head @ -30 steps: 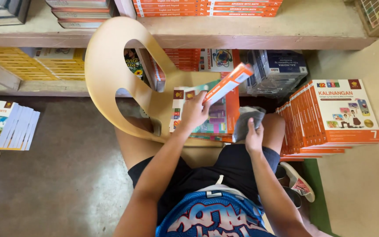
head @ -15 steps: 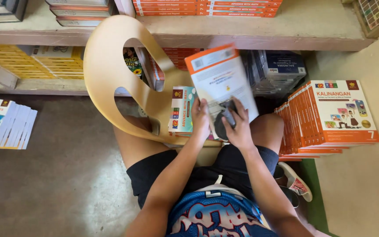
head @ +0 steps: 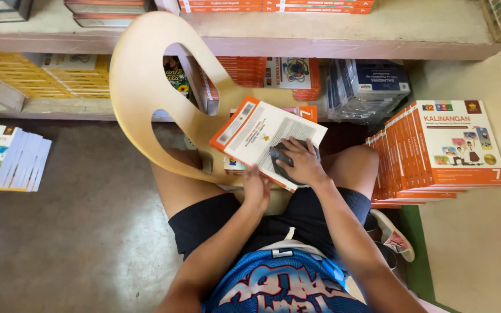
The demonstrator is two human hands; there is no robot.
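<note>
An orange-and-white book [head: 256, 130] lies back cover up, tilted, on a small stack of books [head: 233, 166] on the seat of a tan plastic chair [head: 146, 87] in front of me. My right hand [head: 300, 162] presses a dark grey cloth [head: 280, 159] onto the book's white cover. My left hand [head: 256, 186] grips the book's near edge, fingers curled under it. My legs in black shorts straddle the chair.
A leaning stack of orange books [head: 436, 150] stands at the right. White-and-yellow books [head: 7, 153] lie on the floor at the left. A low wooden shelf [head: 331, 40] ahead holds orange books, wrapped bundles [head: 366, 87] and yellow books [head: 36, 75].
The book was lifted off the stack, flipped over in both hands and laid back cover up; my right hand with the cloth moved from my knee onto the cover.
</note>
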